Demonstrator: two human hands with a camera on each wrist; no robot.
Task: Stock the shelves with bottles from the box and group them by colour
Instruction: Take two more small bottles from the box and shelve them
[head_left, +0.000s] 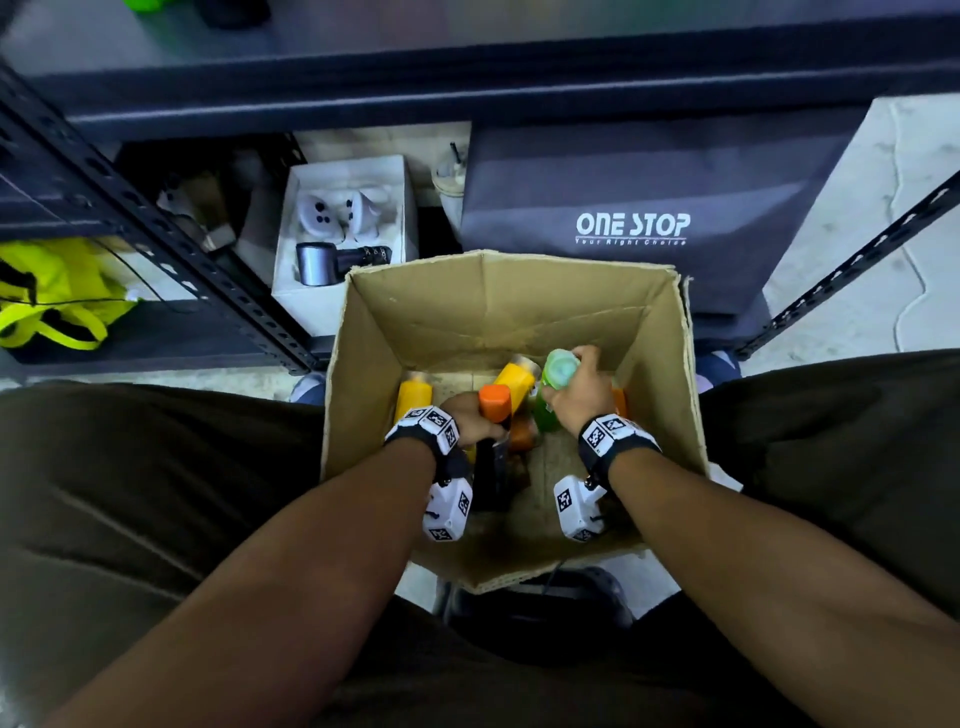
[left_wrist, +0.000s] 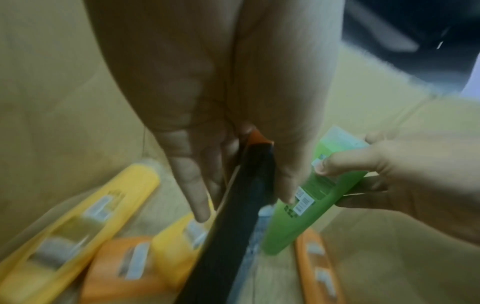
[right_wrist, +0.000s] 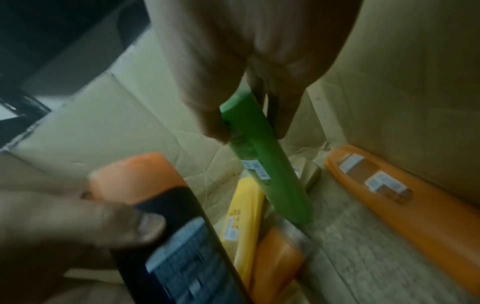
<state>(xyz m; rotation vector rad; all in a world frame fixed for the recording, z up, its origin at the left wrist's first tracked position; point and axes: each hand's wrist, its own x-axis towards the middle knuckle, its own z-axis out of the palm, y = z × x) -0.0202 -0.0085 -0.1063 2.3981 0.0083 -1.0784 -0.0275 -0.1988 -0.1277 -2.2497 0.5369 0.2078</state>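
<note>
Dark metal shelving unit (head_left: 156, 228) stands behind the open brown cardboard box (head_left: 363, 332). Inside the box, the left hand (head_left: 475, 413) has fingers and thumb wrapped round the upper end of a black bottle with orange cap (head_left: 494, 402). The right hand (head_left: 584, 387) clasps a green bottle with pale cap (head_left: 558, 371) near its top. Only the wrist views show loose bottles on the box floor: yellow bottles (left_wrist: 85, 222), orange bottles (right_wrist: 405, 201), all lying flat. Motion blur makes their labels unreadable; the head view hides the bottles under the hands.
</note>
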